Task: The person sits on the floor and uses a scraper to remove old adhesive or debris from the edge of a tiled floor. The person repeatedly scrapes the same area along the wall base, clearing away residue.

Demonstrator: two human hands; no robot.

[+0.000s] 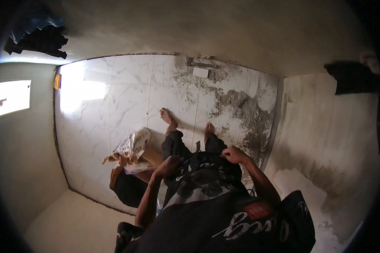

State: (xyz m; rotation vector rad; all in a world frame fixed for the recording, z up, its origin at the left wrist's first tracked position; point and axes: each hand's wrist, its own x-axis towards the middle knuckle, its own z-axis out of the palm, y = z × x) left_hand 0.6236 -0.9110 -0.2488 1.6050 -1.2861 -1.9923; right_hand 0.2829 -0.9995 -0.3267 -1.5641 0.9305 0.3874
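I stand barefoot on a marble-patterned tile floor, in dark trousers and a black printed shirt. At my left hip, my left hand is closed on the dark clothing at my waist, its fingertips partly hidden. My right hand is closed at the other side of the waist, pinching the same cloth. Whether they grip the shirt's hem or the waistband, I cannot tell. A dark strap sticks up between the hands.
Left of my legs are crumpled plastic and paper packaging, a cardboard piece and a black bag. Grey cement residue covers the right floor tiles. A white tile piece lies by the far wall. Dark clothes hang on the walls.
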